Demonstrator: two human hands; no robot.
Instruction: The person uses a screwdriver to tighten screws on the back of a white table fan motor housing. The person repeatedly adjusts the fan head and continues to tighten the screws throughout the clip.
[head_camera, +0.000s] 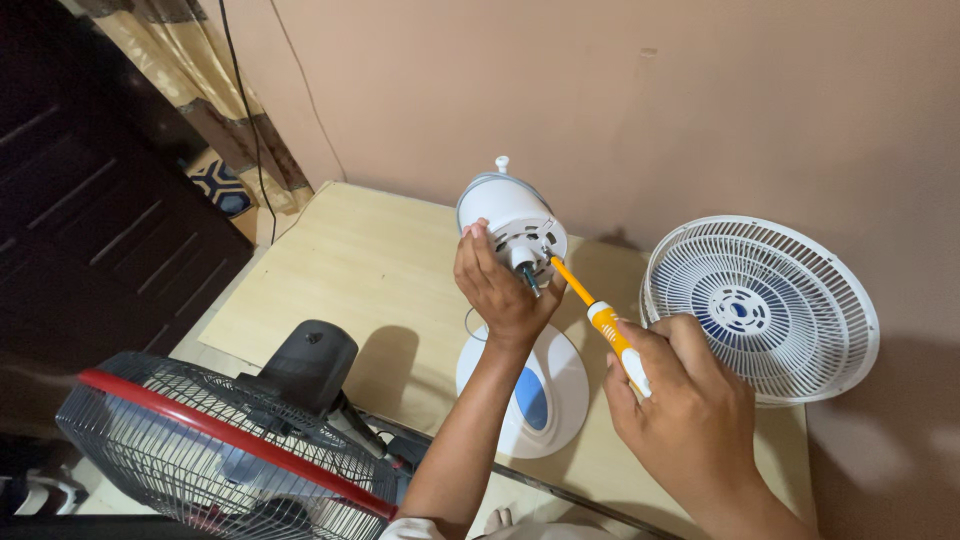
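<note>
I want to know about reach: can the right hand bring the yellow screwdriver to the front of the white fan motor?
Probably yes. The right hand holds the yellow screwdriver, whose tip already meets the white fan motor. The left hand grips the motor from below, leaving the tip's path open.

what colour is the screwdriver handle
Orange and white screwdriver, held in the right hand; head view.

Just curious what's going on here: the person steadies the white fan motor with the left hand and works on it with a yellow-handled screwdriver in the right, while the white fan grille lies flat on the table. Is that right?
Not quite. The head view shows the white fan grille standing up, leaning against the wall, not lying flat. The rest holds: the left hand steadies the white fan motor, and the right hand holds the yellow-handled screwdriver to it.
</note>
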